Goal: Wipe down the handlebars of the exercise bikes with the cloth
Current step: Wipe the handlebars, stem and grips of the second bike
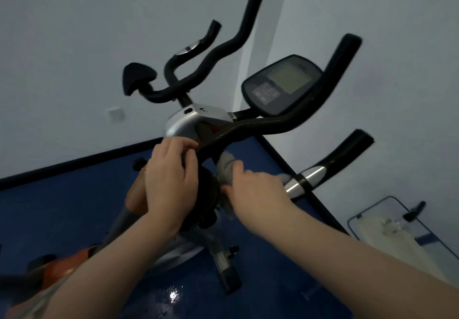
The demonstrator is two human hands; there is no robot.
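A black curved handlebar (285,122) of the near exercise bike rises to the upper right, beside a grey console (283,82). My left hand (171,179) grips the handlebar's lower centre near the silver stem cover (188,122). My right hand (258,189) holds a grey cloth (226,167) bunched against the bar just below that spot. A lower grip with a silver sensor band (308,177) juts right of my right hand. A second black handlebar (223,50) with a pad (139,77) stands behind.
The floor (62,214) is glossy blue with a black skirting along pale walls. The bike's orange-and-grey frame (69,266) and foot (228,279) lie below my arms. A wire-framed glass object (387,221) sits on the floor at right.
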